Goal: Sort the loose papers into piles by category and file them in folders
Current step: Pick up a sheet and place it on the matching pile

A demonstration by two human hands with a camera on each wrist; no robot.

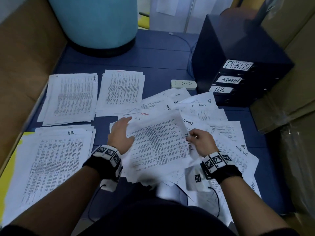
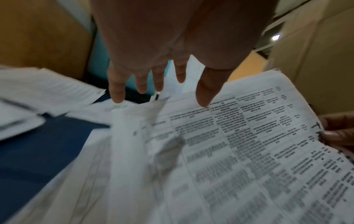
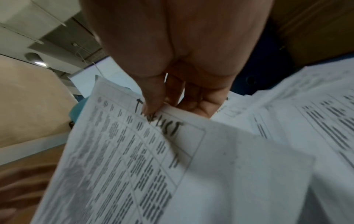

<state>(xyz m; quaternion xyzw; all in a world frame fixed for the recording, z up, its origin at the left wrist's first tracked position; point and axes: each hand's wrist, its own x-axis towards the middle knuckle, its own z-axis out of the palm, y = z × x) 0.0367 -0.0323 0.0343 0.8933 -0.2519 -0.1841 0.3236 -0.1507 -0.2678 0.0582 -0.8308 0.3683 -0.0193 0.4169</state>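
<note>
Drawer unit (image 1: 238, 79) shut — right hand (image 1: 201, 142) pinches task-list sheet (image 1: 158, 142).

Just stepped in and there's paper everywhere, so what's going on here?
A person is sorting printed sheets on a blue surface. The right hand pinches the edge of a sheet marked TASK LIST, while the left hand reaches open toward it. Three neat piles lie to the left, one marked HR; a loose heap remains. The labelled folders stand unfilled nearby.
</note>
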